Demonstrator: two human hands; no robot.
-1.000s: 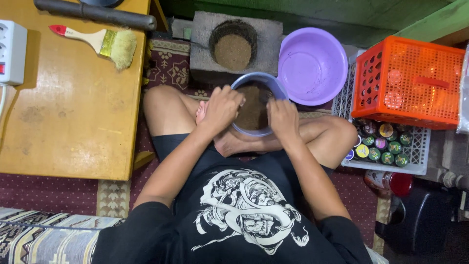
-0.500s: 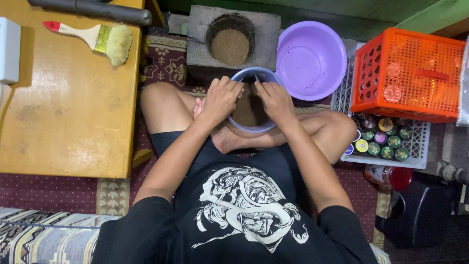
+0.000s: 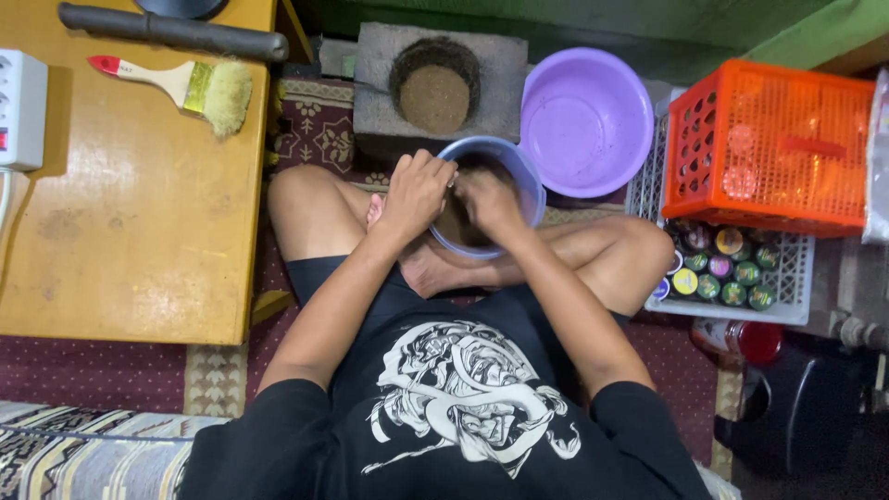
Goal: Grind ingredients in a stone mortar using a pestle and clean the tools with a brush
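Observation:
I sit cross-legged with a blue bowl (image 3: 524, 176) of brown powder (image 3: 451, 225) resting on my feet. My left hand (image 3: 415, 196) grips the bowl's left rim, with its fingers curled over the edge. Inside the bowl, my right hand (image 3: 487, 204) is bent down into the powder. It is blurred, so its grasp is unclear.
Beyond the bowl stands a grey concrete block (image 3: 375, 111) with a round hole full of brown powder, beside a purple basin (image 3: 585, 122). An orange crate (image 3: 769, 148) sits on a white crate (image 3: 741, 310) holding several small tins. On the left, a wooden table (image 3: 130, 213) carries a brush (image 3: 185, 83).
My right hand has moved from the bowl's right rim to the middle of the bowl and down into the powder. My left hand stays on the left rim.

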